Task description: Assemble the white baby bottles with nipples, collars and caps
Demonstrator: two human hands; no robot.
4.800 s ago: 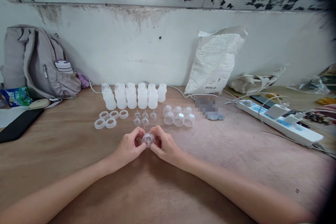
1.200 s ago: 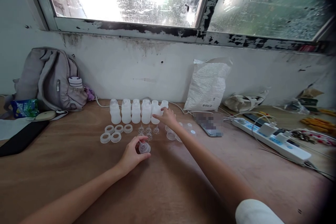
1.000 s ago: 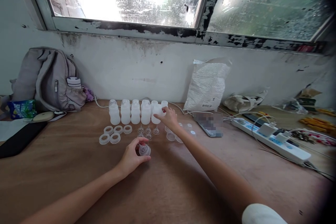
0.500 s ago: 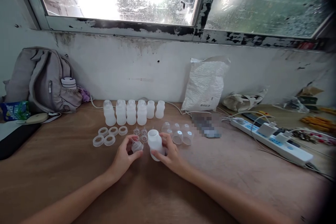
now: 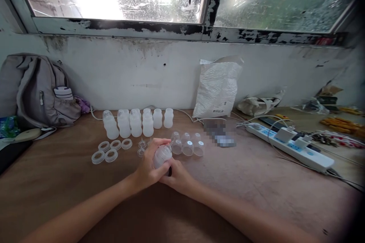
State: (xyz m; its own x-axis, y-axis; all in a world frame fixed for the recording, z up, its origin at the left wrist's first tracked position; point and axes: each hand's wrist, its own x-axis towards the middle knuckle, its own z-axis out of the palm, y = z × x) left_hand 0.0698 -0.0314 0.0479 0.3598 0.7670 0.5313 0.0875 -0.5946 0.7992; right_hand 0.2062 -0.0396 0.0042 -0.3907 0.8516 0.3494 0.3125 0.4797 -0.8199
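Observation:
My left hand [image 5: 151, 165] is closed around a clear baby bottle nipple with its ribbed collar [image 5: 163, 153], which sits at the mouth of a white baby bottle. My right hand [image 5: 177, 176] grips that bottle lower down; its body is mostly hidden behind my fingers. Just beyond my left hand lie several clear nipples [image 5: 141, 145], partly covered by it. Further left are several translucent collar rings [image 5: 111, 155]. Clear domed caps [image 5: 187, 148] stand in two rows to the right of my hands.
Several white bottles [image 5: 124, 124] line the back of the wooden table [image 5: 242, 186], the left ones capped. A grey backpack [image 5: 42, 91] sits far left. A white plastic package [image 5: 216, 89] leans on the wall. To the right lies a power strip [image 5: 291, 148] with chargers and cables.
My left hand has brought the nipple and collar rightward onto the bottle's mouth. Both hands now meet around the bottle, which has tilted. The whole view has shifted slightly.

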